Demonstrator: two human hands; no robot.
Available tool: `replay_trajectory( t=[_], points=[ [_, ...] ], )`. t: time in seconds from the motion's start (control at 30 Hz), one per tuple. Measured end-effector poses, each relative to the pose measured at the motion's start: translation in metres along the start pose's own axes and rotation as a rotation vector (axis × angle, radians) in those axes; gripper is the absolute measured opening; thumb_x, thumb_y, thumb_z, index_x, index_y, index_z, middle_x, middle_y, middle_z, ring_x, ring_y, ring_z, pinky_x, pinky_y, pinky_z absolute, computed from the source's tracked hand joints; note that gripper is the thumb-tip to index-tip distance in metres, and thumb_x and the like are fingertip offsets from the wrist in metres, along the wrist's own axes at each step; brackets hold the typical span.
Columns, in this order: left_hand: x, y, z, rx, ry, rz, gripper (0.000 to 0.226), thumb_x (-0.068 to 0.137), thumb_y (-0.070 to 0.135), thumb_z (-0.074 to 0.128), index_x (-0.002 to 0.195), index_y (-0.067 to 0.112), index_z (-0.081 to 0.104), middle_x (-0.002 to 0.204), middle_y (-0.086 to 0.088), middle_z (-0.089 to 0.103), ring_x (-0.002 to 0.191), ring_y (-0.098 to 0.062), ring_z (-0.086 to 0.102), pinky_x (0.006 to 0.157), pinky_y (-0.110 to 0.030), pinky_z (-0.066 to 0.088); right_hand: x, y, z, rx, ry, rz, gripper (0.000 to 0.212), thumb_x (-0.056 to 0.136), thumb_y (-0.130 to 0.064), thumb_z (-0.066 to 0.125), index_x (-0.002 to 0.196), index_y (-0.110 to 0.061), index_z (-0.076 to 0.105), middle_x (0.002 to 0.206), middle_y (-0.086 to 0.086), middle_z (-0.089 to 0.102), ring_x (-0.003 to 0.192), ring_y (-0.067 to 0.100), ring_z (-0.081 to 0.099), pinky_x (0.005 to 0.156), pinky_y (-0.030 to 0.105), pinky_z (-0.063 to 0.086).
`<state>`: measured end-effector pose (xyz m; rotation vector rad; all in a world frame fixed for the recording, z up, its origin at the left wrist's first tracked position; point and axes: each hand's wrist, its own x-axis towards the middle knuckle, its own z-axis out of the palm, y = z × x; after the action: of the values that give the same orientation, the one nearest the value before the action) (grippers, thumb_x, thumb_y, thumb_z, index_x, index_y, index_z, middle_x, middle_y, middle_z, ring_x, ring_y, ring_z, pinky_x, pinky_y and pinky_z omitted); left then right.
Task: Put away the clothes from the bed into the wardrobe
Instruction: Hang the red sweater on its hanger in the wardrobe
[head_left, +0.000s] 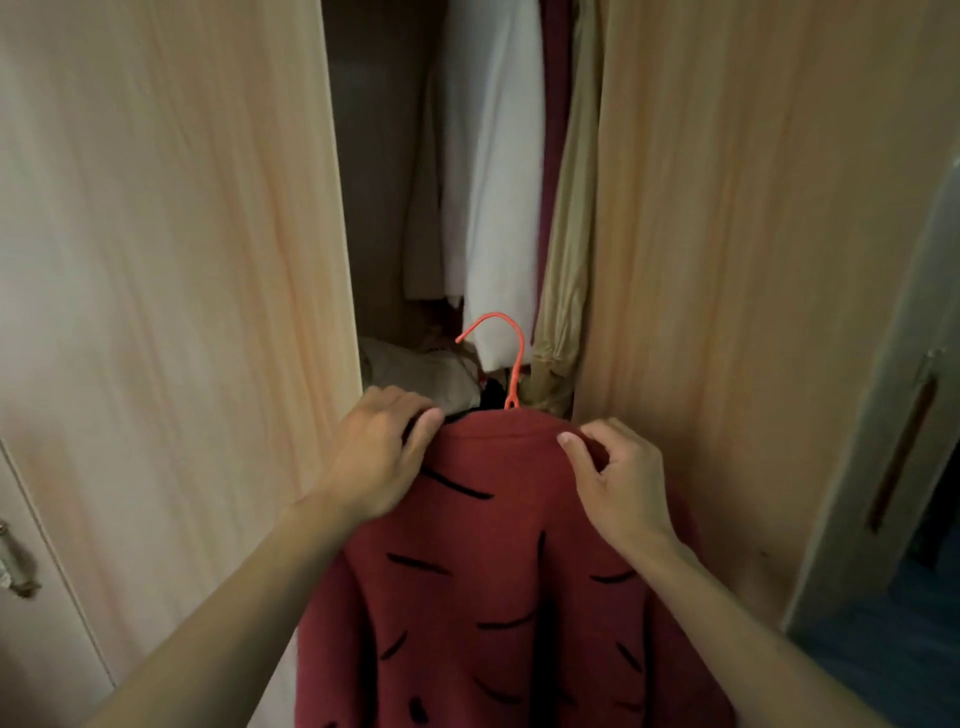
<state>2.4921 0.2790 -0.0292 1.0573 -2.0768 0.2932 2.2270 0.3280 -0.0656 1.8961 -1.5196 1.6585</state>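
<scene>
A dark red garment with black dashes (498, 571) hangs on an orange hanger (511, 353), whose hook sticks up free in front of the wardrobe opening. My left hand (379, 452) grips the garment's left shoulder. My right hand (618, 483) grips its right shoulder. Both hold it up before the gap between the two light wooden wardrobe doors (176, 260). Inside the wardrobe hang a white garment (493, 182), a beige one (569, 234) and a dark red one (556, 104).
The right wardrobe door (727, 260) stands close beside my right hand. Crumpled pale fabric (415, 371) lies on the wardrobe floor. A metal handle (15, 566) shows at the far left. A room door with a brown slot (904, 447) is at the right.
</scene>
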Motion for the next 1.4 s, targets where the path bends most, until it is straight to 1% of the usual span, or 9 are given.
replay_trajectory(
  t=[0.13,0.27,0.47,0.67,0.83,1.0,1.1,1.27,1.4],
  points=[
    [0.028,-0.046,0.003,0.221,-0.084,-0.109,0.056,0.092,0.055,0.028,0.111,0.019,0.066,0.116,-0.002,0.064,0.110,-0.029,0.053,0.088,-0.045,0.048,0.008,-0.004,0.032,0.004,0.008,0.017,0.016,0.090,-0.024,0.069,0.079,-0.014,0.067,0.072,-0.003,0.060,0.067,0.013,0.058,0.064,0.035,0.047],
    [0.052,-0.074,0.014,0.447,-0.147,-0.029,0.046,0.090,0.047,0.051,0.120,0.014,0.063,0.136,-0.005,0.055,0.130,-0.029,0.043,0.093,-0.046,0.044,0.015,-0.002,0.057,0.012,-0.006,0.035,0.015,0.090,-0.024,0.069,0.079,-0.014,0.069,0.072,-0.005,0.060,0.066,0.010,0.059,0.062,0.025,0.046],
    [0.083,-0.108,0.029,0.771,-0.309,0.119,0.042,0.088,0.044,0.047,0.113,0.015,0.067,0.123,-0.004,0.058,0.125,-0.027,0.043,0.091,-0.041,0.039,0.033,0.015,0.079,0.035,0.011,0.068,0.014,0.089,-0.020,0.072,0.076,-0.015,0.068,0.068,-0.008,0.057,0.062,0.012,0.056,0.058,0.012,0.037],
    [0.092,-0.116,0.036,1.080,-0.507,0.035,0.049,0.090,0.038,0.045,0.136,0.021,0.052,0.137,0.001,0.051,0.136,-0.024,0.030,0.108,-0.045,0.026,0.049,0.039,0.084,0.092,-0.023,0.038,0.014,0.089,-0.022,0.069,0.078,-0.013,0.069,0.069,-0.008,0.058,0.064,0.008,0.057,0.059,0.012,0.038],
    [0.095,-0.095,0.034,1.088,-0.484,0.014,0.041,0.091,0.029,0.044,0.130,0.020,0.051,0.134,0.002,0.050,0.134,-0.022,0.034,0.103,-0.037,0.031,0.062,0.061,0.083,0.152,-0.030,0.030,0.013,0.089,-0.021,0.070,0.079,-0.013,0.069,0.071,-0.005,0.061,0.067,0.009,0.059,0.062,0.018,0.043],
    [0.078,-0.062,0.018,1.000,-0.462,-0.047,0.036,0.088,0.028,0.051,0.121,0.019,0.061,0.127,0.001,0.058,0.132,-0.022,0.041,0.093,-0.036,0.038,0.059,0.068,0.070,0.183,-0.029,0.058,0.012,0.088,-0.018,0.072,0.077,-0.014,0.069,0.069,-0.010,0.057,0.069,0.004,0.058,0.062,0.008,0.037],
    [0.066,-0.041,0.004,0.995,-0.485,-0.043,0.035,0.092,0.028,0.045,0.124,0.019,0.055,0.131,0.001,0.055,0.135,-0.021,0.037,0.094,-0.035,0.038,0.057,0.062,0.056,0.199,-0.038,0.046,0.013,0.088,-0.018,0.072,0.076,-0.015,0.068,0.068,-0.013,0.056,0.066,0.003,0.057,0.062,0.009,0.036],
    [0.034,-0.006,-0.025,0.989,-0.482,-0.060,0.035,0.096,0.023,0.039,0.129,0.018,0.050,0.133,0.002,0.052,0.138,-0.020,0.033,0.095,-0.033,0.039,0.042,0.035,0.026,0.212,-0.046,0.021,0.015,0.088,-0.024,0.071,0.078,-0.014,0.070,0.070,-0.008,0.060,0.067,0.006,0.059,0.063,0.025,0.046],
    [0.001,0.018,-0.057,0.977,-0.489,-0.058,0.040,0.099,0.021,0.035,0.138,0.015,0.043,0.144,-0.001,0.045,0.143,-0.020,0.026,0.096,-0.035,0.039,0.018,-0.001,-0.007,0.205,-0.027,-0.011,0.014,0.088,-0.024,0.071,0.078,-0.016,0.069,0.070,-0.008,0.060,0.067,0.006,0.058,0.063,0.027,0.046]
  ],
)
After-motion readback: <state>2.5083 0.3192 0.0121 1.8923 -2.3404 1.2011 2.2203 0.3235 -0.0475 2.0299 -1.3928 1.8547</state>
